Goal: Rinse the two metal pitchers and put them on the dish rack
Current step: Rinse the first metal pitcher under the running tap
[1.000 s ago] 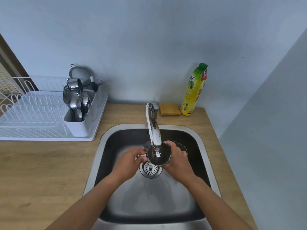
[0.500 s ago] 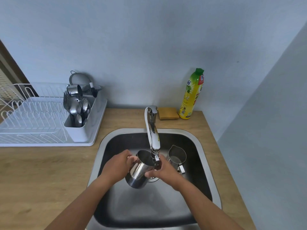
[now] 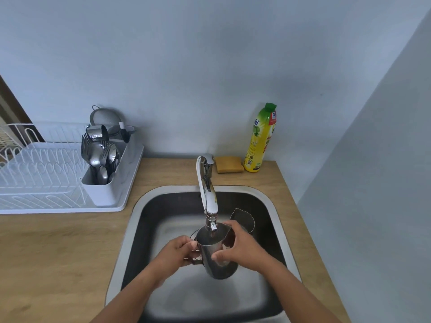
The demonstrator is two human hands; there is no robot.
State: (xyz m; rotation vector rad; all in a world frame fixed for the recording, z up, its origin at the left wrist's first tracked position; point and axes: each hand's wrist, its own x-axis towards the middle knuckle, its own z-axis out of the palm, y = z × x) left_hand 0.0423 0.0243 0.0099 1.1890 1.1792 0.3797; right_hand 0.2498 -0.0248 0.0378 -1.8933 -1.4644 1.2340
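Note:
I hold one metal pitcher (image 3: 217, 262) upright over the sink (image 3: 137, 220), its mouth right under the tap spout (image 3: 211, 223). My left hand (image 3: 177, 255) grips its handle on the left side. My right hand (image 3: 240, 248) wraps the body from the right. No running water is clearly visible. The second metal pitcher (image 3: 242, 217) stands in the sink behind my right hand, partly hidden. The white dish rack (image 3: 42, 178) sits on the counter at the left.
A cutlery holder (image 3: 102, 190) with spoons, forks and a small steel cup stands at the rack's right end, a strainer behind it. A yellow sponge (image 3: 229, 164) and a dish soap bottle (image 3: 260, 138) stand behind the sink. A wall closes the right side.
The pitcher was tilted in both hands half a second ago; now it is upright under the spout. The view has shifted slightly.

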